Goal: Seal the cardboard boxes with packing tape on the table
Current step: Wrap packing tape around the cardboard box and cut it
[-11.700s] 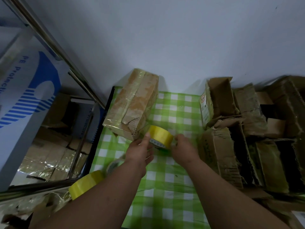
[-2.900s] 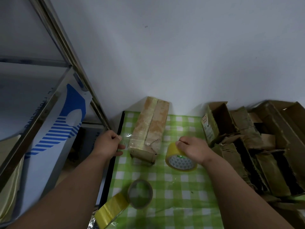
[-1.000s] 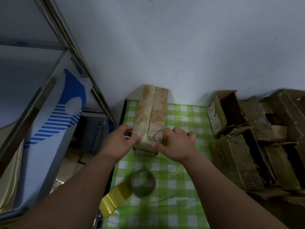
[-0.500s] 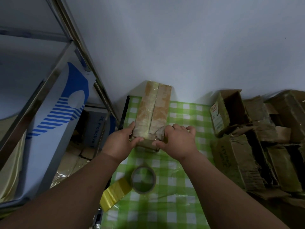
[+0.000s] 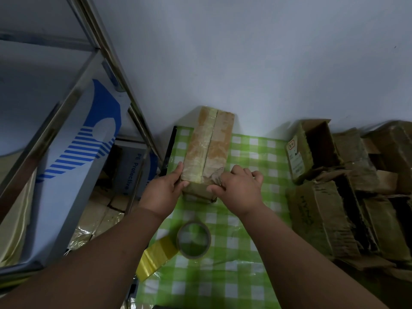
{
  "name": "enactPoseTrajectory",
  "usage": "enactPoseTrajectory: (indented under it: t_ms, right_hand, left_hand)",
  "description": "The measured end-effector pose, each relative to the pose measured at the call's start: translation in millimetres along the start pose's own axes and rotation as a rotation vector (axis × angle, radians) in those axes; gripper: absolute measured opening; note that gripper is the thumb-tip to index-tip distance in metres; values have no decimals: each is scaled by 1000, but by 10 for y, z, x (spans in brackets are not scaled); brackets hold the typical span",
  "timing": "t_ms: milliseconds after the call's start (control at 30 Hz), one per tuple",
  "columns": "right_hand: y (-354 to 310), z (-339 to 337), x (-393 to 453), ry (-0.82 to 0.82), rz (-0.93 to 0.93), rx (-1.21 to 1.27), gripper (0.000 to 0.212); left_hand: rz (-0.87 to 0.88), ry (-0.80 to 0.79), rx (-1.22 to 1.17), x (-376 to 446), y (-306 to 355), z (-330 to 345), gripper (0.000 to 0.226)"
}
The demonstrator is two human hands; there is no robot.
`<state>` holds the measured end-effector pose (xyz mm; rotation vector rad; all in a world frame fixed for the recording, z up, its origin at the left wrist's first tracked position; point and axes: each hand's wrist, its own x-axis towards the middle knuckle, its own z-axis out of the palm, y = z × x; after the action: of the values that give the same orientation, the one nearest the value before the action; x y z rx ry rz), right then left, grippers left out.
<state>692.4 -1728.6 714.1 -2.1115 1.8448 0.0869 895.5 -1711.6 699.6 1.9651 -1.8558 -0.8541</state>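
A long cardboard box (image 5: 209,148), wrapped in glossy tape with a seam along its top, lies on the green checked tablecloth (image 5: 256,157), its far end against the wall. My left hand (image 5: 163,190) grips its near left corner, thumb on the taped top edge. My right hand (image 5: 238,190) holds the near right corner, thumb pressing the torn end flap and fingers curled along the side. A greyish tape ring (image 5: 193,253) lies flat on the cloth in front of the box, beside a yellow tape roll (image 5: 156,256) at the table's left edge.
A heap of worn, open cardboard boxes (image 5: 330,210) fills the right side of the table. A metal shelf frame (image 5: 124,101) stands at the left with a white and blue carton (image 5: 78,152) behind it. Taped boxes lie on the floor below.
Since about three seconds ago both hands have come onto the box's near end, and the yellow roll my right hand held is out of sight. Over the last second they barely moved.
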Motion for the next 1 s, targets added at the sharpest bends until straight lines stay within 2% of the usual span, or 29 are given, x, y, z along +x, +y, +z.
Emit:
enactPoseTrajectory:
  t_ms: [100, 300, 533, 667, 800, 1000]
  right_hand:
    - [52, -12, 6, -39, -17, 40, 40]
    - [145, -102, 15, -252, -10, 141, 21]
    - [112, -62, 60, -231, 105, 241, 35]
    - [113, -42, 78, -212, 185, 286, 45]
    - [46, 10, 109, -139, 291, 256, 58]
    - [-43, 17, 193, -143, 284, 150, 62]
  left_hand:
    - [-8, 0, 2, -6, 11, -13, 58]
    - [-16, -86, 0, -31, 39, -81, 58]
    - [-51, -65, 19, -65, 62, -43, 56]
    - [-125, -50, -116, -11, 192, -90, 56]
    - [-230, -126, -140, 170, 328, -44, 58]
    - [-378, -185, -434, 257, 422, 70, 39]
